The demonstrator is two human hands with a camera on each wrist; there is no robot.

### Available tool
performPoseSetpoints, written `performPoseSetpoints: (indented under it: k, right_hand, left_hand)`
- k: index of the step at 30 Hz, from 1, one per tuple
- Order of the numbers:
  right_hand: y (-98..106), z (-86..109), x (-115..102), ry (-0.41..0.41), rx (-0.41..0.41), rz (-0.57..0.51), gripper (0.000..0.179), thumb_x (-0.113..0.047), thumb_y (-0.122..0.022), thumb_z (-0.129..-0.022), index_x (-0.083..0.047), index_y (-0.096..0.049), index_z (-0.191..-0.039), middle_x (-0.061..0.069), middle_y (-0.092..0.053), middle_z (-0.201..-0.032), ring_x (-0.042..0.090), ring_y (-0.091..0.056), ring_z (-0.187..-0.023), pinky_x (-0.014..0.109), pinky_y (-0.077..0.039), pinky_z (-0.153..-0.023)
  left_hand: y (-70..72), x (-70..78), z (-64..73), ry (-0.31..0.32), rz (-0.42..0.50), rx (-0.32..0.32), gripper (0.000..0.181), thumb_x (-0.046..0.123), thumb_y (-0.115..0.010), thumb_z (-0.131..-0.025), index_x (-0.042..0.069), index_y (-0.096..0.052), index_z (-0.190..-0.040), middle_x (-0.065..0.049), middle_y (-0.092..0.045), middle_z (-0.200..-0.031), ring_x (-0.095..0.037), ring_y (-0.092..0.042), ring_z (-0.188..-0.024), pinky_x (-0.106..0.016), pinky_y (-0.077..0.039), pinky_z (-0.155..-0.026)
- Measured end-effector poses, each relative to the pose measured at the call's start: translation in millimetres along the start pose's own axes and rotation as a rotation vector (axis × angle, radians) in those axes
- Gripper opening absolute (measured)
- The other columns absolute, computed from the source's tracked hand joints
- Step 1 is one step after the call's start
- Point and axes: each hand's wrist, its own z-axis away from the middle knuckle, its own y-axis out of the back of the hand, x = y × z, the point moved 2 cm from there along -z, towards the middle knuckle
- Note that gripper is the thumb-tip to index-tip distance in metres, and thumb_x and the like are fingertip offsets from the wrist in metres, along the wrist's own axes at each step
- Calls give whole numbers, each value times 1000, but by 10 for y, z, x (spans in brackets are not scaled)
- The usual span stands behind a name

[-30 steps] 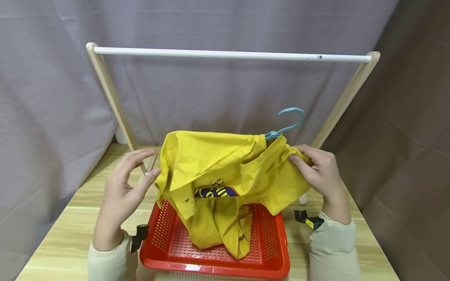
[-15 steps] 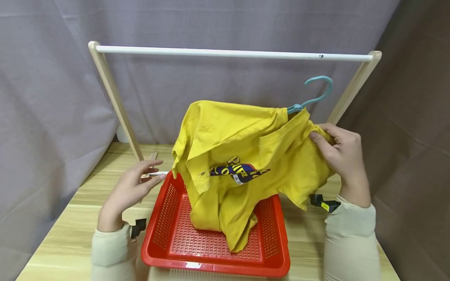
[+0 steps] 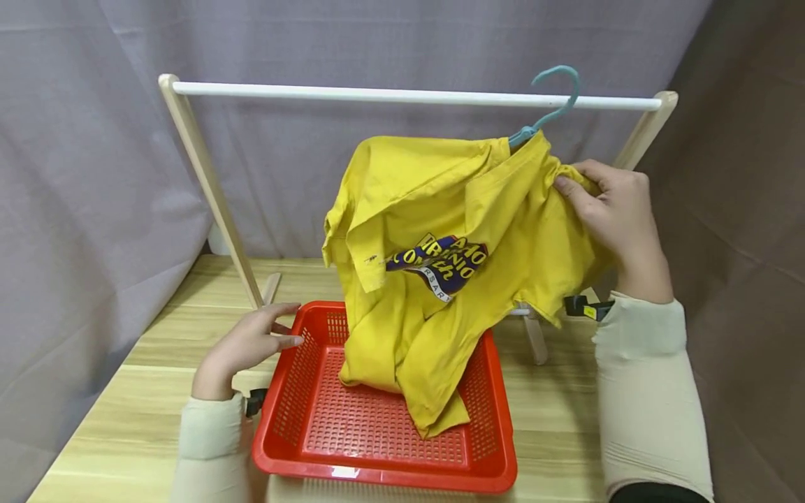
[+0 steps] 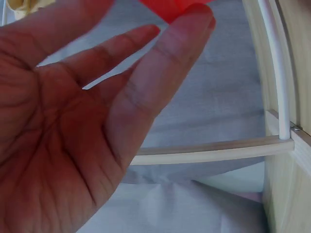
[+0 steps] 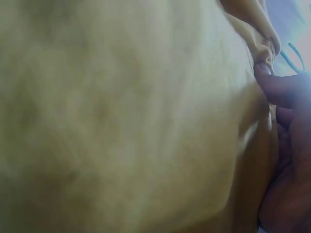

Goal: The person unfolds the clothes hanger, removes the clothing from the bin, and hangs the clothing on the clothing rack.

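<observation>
A yellow T-shirt [image 3: 434, 188] with a dark blue printed design hangs on a light blue hanger [image 3: 556, 105], whose hook pokes out of the neck and overlaps the white rail in the head view. My right hand [image 3: 619, 209] pinches the shirt and what lies under it at the right shoulder. In the right wrist view the thumb presses into the gathered cloth [image 5: 146, 116]. The shirt's lower end droops over a red basket [image 3: 383, 478]. My left hand [image 3: 254, 339] is at the basket's left rim, thumb and fingers apart, nothing between them.
A wooden rack with a white rail [image 3: 377, 93] stands behind the basket. Its left post [image 3: 210, 188] rises behind my left hand, and the right post [image 3: 644, 133] stands behind my right hand. Grey curtains [image 3: 94, 175] surround the wooden table [image 3: 126, 419].
My right hand has lifted the shirt and hanger up and to the right, bringing the hook to the rail's height. My left hand has moved lower, to the basket rim.
</observation>
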Motion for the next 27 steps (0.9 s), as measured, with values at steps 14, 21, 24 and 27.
performPoseSetpoints:
  k: [14, 21, 24, 27]
  right_hand:
    - [-135, -188, -90, 16, -166, 165, 31, -31, -65, -98, -4, -77, -106, 14, -74, -87, 21, -51, -69, 24, -34, -62]
    - [-178, -184, -131, 37, -176, 186, 31, -30, -64, -98, -2, -76, -108, 15, -74, -88, 26, -53, -69, 28, -35, -62]
    - [-192, -172, -131, 21, -210, 192, 33, -31, -62, -99, -2, -74, -109, 17, -73, -88, 30, -55, -72, 35, -39, -66]
    - [-187, -150, -136, -10, -249, 202, 36, -34, -58, -101, -2, -71, -112, 19, -71, -93, 35, -58, -79, 45, -44, -72]
  left_hand:
    - [-19, -2, -23, -21, -26, -6, 64, 5, -76, -87, -5, -48, -143, -25, -53, -142, -33, -69, -104, -43, -59, -82]
    - [5, 29, -34, -12, -28, -8, 65, 5, -75, -88, -6, -45, -145, -25, -52, -142, -35, -68, -105, -44, -58, -83]
    - [-2, 26, -31, -5, -30, -7, 65, 5, -74, -88, -5, -45, -145, -25, -52, -142, -34, -68, -106, -45, -58, -83]
    - [-16, 24, -31, -3, -30, -10, 65, 5, -74, -89, -6, -45, -145, -25, -51, -143, -35, -67, -106, -45, -58, -83]
